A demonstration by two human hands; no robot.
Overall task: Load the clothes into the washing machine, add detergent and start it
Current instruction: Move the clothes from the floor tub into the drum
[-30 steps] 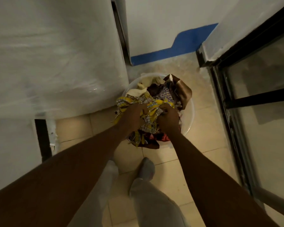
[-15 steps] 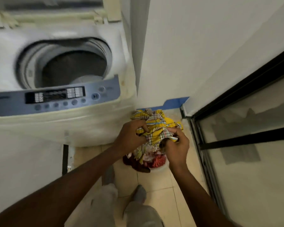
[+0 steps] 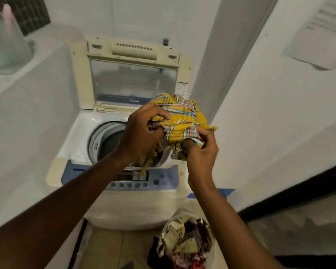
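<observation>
A bundle of yellow plaid cloth [image 3: 182,117] is held above the right side of the drum opening [image 3: 107,142] of a white top-loading washing machine [image 3: 136,206]. My left hand [image 3: 142,131] grips the bundle's left side. My right hand [image 3: 201,150] grips its lower right. Loose ends of cloth hang down over the blue control panel [image 3: 159,179]. The machine's lid [image 3: 133,80] stands raised at the back. On the floor to the right of the machine sits a clear basin [image 3: 170,223] with more mixed clothes [image 3: 186,243] in it.
A white wall [image 3: 27,123] closes in on the machine's left. Another white wall [image 3: 279,123] runs along the right, with a sheet of paper [image 3: 318,32] on it. A dark-framed glass door [image 3: 299,226] stands at lower right. The floor is tiled.
Both hands have lifted the yellow plaid bundle out of the basin and up over the machine's drum. My view has tilted up from the floor to the machine.
</observation>
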